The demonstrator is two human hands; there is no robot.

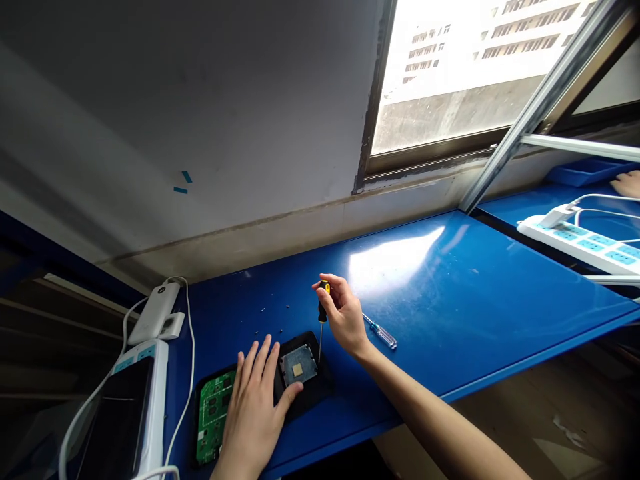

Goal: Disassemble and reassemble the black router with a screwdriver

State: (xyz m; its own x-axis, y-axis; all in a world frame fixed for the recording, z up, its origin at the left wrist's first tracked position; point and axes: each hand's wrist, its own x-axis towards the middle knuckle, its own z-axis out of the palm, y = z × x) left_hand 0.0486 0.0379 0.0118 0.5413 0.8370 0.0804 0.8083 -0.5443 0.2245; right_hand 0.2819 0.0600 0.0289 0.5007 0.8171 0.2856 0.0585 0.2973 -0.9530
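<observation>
My right hand (343,316) grips a black and yellow screwdriver (323,308), held upright. Its tip meets the right edge of a dark metal plate with a pale square pad (297,370), set in a black device housing (315,399). Fingers spread, my left hand (257,400) lies flat over the left side of that housing. Partly under the same hand is a green circuit board (213,410) in a black frame. Several small screws (281,331) are scattered beyond the housing. A second screwdriver with a clear blue handle (383,334) rests just right of my right hand.
At the left stand a white power bank (156,310), white cables and a power strip (159,393) with a black phone (120,420) on it. Beyond a metal frame post (525,113) at right are another power strip (585,241), a blue tray (583,172) and another person's hand (627,183).
</observation>
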